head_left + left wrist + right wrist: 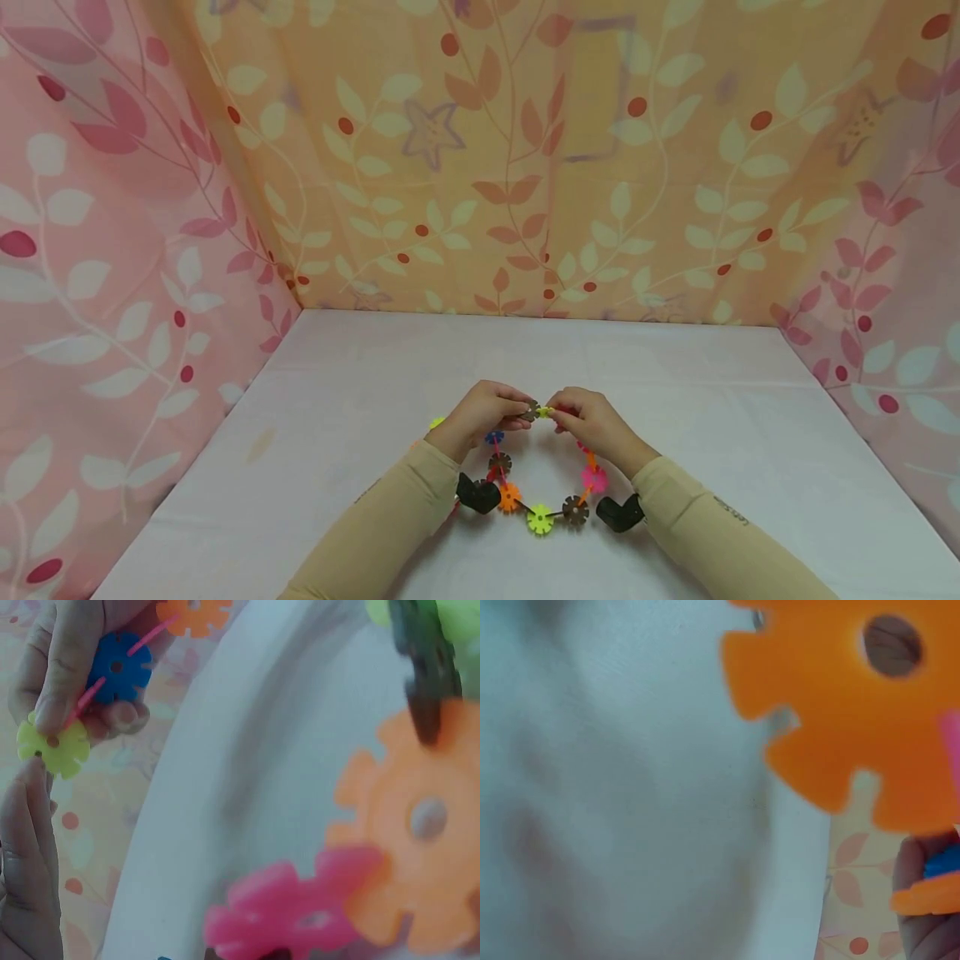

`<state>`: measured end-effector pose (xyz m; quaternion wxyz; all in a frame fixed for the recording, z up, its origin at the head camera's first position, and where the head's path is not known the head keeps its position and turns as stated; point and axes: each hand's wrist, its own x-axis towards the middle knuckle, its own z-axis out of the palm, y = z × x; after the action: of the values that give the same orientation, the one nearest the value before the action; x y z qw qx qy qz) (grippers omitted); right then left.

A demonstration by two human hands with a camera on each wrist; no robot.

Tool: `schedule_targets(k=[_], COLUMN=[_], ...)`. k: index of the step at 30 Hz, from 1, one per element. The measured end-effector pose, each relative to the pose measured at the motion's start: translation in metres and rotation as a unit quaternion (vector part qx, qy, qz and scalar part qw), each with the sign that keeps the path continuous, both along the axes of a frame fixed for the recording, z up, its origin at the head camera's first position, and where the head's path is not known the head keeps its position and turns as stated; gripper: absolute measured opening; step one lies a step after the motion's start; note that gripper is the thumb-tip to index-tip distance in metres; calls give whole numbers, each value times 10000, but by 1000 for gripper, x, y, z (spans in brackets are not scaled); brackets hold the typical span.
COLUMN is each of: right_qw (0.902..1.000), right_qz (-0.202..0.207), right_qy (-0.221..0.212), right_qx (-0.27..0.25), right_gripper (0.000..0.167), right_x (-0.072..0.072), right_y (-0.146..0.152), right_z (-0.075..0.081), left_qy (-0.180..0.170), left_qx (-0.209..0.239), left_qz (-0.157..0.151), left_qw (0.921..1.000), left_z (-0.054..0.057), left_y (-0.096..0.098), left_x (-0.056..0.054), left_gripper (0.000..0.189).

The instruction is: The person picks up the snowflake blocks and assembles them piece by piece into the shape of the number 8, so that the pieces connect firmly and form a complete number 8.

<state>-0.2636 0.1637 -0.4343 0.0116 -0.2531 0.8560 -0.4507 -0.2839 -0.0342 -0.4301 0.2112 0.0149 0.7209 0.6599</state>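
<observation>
My left hand (486, 414) pinches a brown notched disc (531, 411). Facing it, my right hand (597, 423) pinches a yellow-green disc (545, 412) whose edge meets the brown one. In the left wrist view, a pink disc seen edge-on links the yellow disc (67, 750) to a blue disc (118, 669) under the fingers. From both hands a chain of notched discs hangs in a loop, with a yellow-green disc (540, 519) at its lowest part. An orange disc (817, 697) looms close in the right wrist view, covering most of that hand.
The table has a white cover (225, 483). Patterned curtains (480, 167) enclose its back and sides. Black wrist cameras (478, 493) sit under both wrists, close to the chain. More discs, one yellow-green (437, 423), show beside the left forearm.
</observation>
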Motion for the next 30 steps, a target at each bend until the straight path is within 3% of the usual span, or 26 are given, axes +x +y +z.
schedule_targets(k=[4, 9, 13, 17, 22, 25, 30], right_qw=[9992, 9990, 9991, 9985, 9979, 9975, 9953], right_qz=[87, 142, 212, 235, 38, -34, -8], right_qy=[340, 394, 337, 222, -71, 1, 312], right_qx=[-209, -134, 153, 439, 650, 709, 911], right_gripper=[9, 10, 12, 12, 15, 11, 4], right_x=[0, 0, -1, -1, 0, 0, -1], right_y=[1, 2, 4, 5, 5, 6, 5], right_z=[0, 1, 0, -2, -4, -4, -4], left_qy=[126, 88, 131, 266, 399, 634, 784], left_qx=[134, 185, 17, -313, -554, -1159, -2196], left_qz=[-24, -3, -310, -486, 178, 401, 247], left_qw=[9998, 9998, 9994, 9980, 9975, 9904, 9721], left_z=[2, 2, 2, 6, 4, 0, -7], left_y=[3, 7, 2, -11, -38, -51, -61], left_x=[3, 8, 5, -12, -41, -52, -59], left_gripper=[12, 10, 13, 28, 34, 26, 20])
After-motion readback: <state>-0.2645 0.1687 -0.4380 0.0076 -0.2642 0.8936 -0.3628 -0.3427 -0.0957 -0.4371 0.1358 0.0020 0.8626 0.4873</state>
